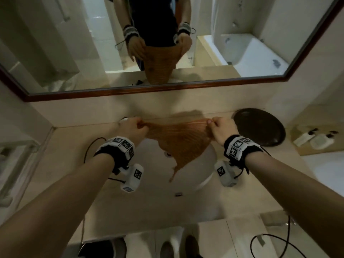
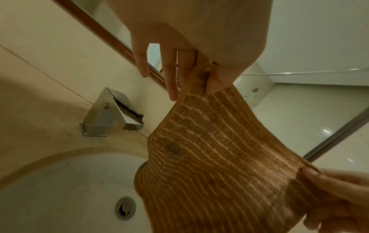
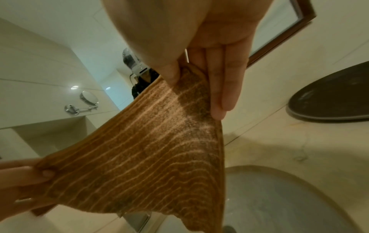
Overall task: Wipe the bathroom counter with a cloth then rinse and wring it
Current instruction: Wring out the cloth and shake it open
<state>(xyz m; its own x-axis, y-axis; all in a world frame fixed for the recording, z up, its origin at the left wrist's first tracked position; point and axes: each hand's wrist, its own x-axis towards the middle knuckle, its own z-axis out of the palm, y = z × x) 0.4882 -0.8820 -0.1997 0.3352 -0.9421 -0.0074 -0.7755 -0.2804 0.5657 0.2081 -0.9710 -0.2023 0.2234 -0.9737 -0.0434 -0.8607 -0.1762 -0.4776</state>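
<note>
An orange-brown ribbed cloth [image 1: 178, 142] hangs stretched between both hands above the white round sink [image 1: 202, 174]. My left hand [image 1: 135, 126] pinches its left top corner with thumb and forefinger, the other fingers straight. My right hand [image 1: 216, 125] pinches the right top corner the same way. The cloth [image 2: 217, 157] droops to a point over the basin, near the drain [image 2: 125, 208]. In the right wrist view the cloth [image 3: 151, 157] spreads flat. The chrome faucet [image 2: 111, 115] stands at the back of the beige counter [image 1: 61, 164], with no water running.
A dark round tray [image 1: 260, 126] leans at the wall on the counter's right. Small white toiletry bottles [image 1: 314, 139] lie on a tray further right. A framed mirror [image 1: 167, 43] hangs above. A black cable [image 1: 270, 243] loops on the floor.
</note>
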